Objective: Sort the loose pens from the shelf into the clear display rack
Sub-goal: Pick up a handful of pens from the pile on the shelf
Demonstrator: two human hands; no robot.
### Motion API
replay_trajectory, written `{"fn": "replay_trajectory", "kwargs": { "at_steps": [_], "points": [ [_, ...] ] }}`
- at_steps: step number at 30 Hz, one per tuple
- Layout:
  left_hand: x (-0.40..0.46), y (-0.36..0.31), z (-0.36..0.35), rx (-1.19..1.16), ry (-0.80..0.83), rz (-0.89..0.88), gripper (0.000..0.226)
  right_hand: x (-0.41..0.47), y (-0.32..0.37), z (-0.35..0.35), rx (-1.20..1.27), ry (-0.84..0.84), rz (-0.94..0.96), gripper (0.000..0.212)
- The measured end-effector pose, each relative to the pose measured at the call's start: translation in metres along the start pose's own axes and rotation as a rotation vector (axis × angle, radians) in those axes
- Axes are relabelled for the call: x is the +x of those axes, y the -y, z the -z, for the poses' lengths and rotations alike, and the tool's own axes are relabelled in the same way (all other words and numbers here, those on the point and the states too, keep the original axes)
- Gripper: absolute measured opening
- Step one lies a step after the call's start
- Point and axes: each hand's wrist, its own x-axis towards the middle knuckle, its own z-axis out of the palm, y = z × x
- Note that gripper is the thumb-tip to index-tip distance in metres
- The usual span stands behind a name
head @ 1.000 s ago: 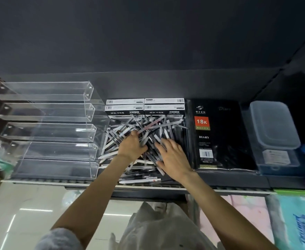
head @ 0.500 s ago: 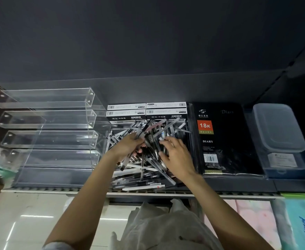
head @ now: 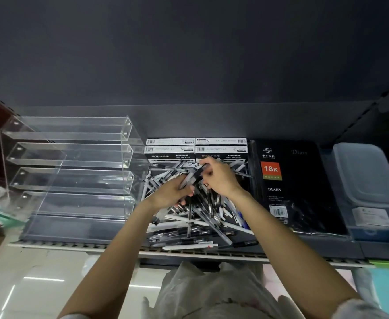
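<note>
— Left hand [head: 171, 192]?
— Curling round a small bundle of pens [head: 190, 180], gripping them just above the heap, fingers closed on the barrels.
— And the right hand [head: 221, 178]?
— Hovering beside the left, touching the far end of that same bundle, fingertips [head: 206, 160] pinching a pen near its black cap. Both grips meeting over the middle of the pile.
— Rest of the pens?
— Lying loose in a jumbled heap [head: 198, 222] on the shelf [head: 73, 246], under and in front of both hands, crossing each other at all angles, a few stretching flat along the front edge.
— Looking like what?
— Slim clear or white barrels with black caps and grips, ink tubes showing through some. Too tangled for counting.
— The rack?
— Clear display rack [head: 69, 171] standing on the shelf just left of the heap, stepped in tiers, see-through walls, holding no pens.
— Anything else nearby?
— White pen boxes [head: 195, 148] stacking behind the heap, a black diary [head: 290, 180] to the right, then a lidded plastic tub [head: 366, 178] further right.
</note>
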Motion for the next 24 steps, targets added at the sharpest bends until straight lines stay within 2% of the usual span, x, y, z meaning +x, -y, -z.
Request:
{"fn": "replay_trajectory", "kwargs": {
  "at_steps": [3,6,8,11,16,19,22,24],
  "points": [
    [-0.002,0.003,0.007,0.199,0.055,0.055,0.017,0.0,-0.003,-0.001,0.142,-0.023,-0.055,0.028],
    [-0.007,0.007,0.023,0.586,0.093,0.145,0.023,-0.001,-0.006,0.0,0.161,-0.039,-0.094,0.026],
    [-0.015,0.005,0.037,0.64,0.085,0.144,0.024,-0.002,-0.008,-0.002,0.171,-0.042,-0.097,0.022],
    [-0.026,0.0,0.058,0.437,0.045,0.086,0.029,-0.005,-0.006,-0.005,0.234,-0.061,-0.064,0.02],
    [-0.031,-0.002,0.064,-0.145,0.034,-0.015,0.03,-0.013,0.008,0.001,0.531,-0.105,-0.067,0.02],
    [-0.023,-0.004,0.049,-0.419,-0.007,-0.025,0.031,-0.019,0.017,0.01,0.676,-0.116,-0.082,0.017],
    [-0.014,-0.015,0.025,-0.614,0.01,-0.044,0.027,-0.024,0.027,0.024,0.837,-0.173,-0.093,0.027],
    [-0.008,-0.023,0.013,-0.71,0.047,-0.083,0.024,-0.024,0.029,0.035,0.851,-0.232,-0.072,0.035]
  ]
}}
